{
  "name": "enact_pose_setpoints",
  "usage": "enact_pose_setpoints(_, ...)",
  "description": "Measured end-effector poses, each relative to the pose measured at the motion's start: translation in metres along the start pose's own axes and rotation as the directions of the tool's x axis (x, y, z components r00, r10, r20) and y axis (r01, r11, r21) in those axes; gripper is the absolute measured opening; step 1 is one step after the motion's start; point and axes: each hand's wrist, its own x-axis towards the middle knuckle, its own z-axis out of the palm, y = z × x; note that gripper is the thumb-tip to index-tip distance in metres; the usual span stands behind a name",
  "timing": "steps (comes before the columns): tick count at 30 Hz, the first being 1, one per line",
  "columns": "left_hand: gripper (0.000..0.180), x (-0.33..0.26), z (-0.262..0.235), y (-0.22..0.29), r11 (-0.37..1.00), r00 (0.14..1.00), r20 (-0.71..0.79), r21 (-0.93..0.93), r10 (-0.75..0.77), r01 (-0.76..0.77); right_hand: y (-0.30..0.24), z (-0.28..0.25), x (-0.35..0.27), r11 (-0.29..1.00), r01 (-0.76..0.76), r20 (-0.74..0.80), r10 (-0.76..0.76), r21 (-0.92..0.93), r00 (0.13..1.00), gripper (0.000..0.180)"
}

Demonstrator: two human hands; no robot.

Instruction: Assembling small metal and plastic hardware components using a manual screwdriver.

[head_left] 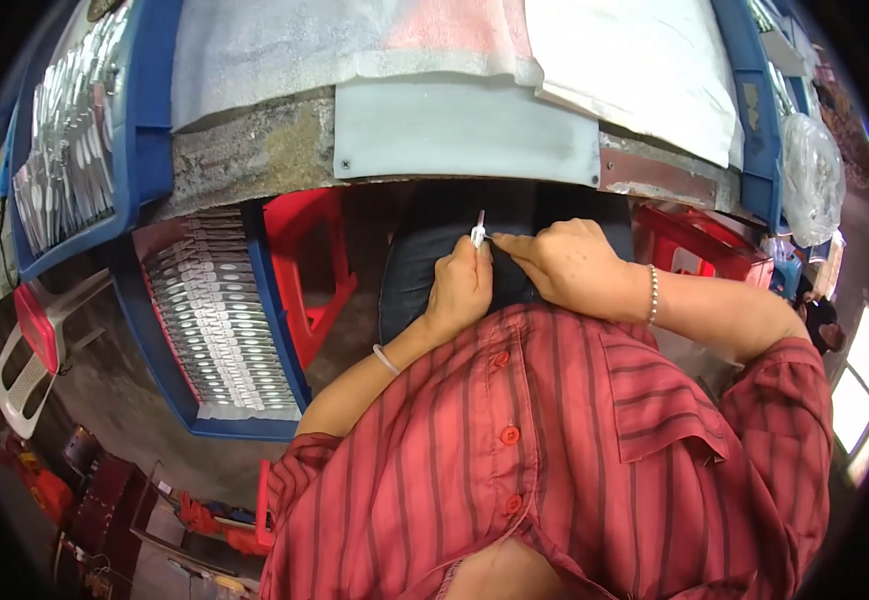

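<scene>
Basically, nearest the camera is the red striped shirt (575, 440), with both forearms running up from it to meet over the lap. Left hand (460, 285) is closed, pinching a small white piece (478, 232) between thumb and fingertips so its thin end sticks upright above the knuckles; likely held that way to keep the tip exposed. Right hand (560, 262) lies just beside it, fingers curled and pointing at the piece, fingertips touching or nearly touching it; can't tell whether it actually grips anything, the piece is too small. Both hands rest on a dark cushion (425, 270) on the lap, probably for steadiness. A bracelet sits on each wrist. To the left, lower down, a blue crate (280, 310) holds tight rows of small silver-and-white parts, within arm's reach. A red plastic stool (310, 270) stands between the crate and the cushion. Further out, the worn grey bench edge (245, 160) with a pale sheet (465, 130) screwed on and white foam or cloth on top. Another blue tray (75, 140) of parts sits far left. Concrete floor, clutter, a clear plastic bag (810, 175) at right.
</scene>
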Motion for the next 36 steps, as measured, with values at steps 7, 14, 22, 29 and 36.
enact_pose_setpoints(7,0.019,-0.007,-0.004,0.004,0.992,0.993,-0.037,0.073,0.11,-0.107,0.014,0.016,-0.012,0.717,-0.189,0.018,0.238,0.671,0.971,0.037)
enact_pose_setpoints(14,0.028,-0.017,-0.052,0.053,0.756,0.917,0.284,-0.523,-0.28,0.393,-0.007,0.018,-0.05,0.98,0.119,-0.477,-0.03,0.157,0.878,0.027)
enact_pose_setpoints(22,0.028,-0.009,-0.071,0.072,0.713,0.87,0.389,-0.514,-0.303,0.478,-0.025,0.053,-0.008,0.149,-0.041,0.038,0.018,0.988,0.999,0.016)
enact_pose_setpoints(29,0.013,-0.036,-0.043,0.066,0.996,0.996,-0.013,-0.024,-0.083,0.083,-0.021,0.063,-0.005,0.21,-0.218,0.216,0.034,0.953,0.976,0.018)
enact_pose_setpoints(36,0.015,-0.027,-0.05,0.072,0.968,0.977,0.015,-0.136,-0.211,0.211,-0.02,0.064,0.01,0.232,-0.217,0.223,0.002,0.948,0.975,0.025)
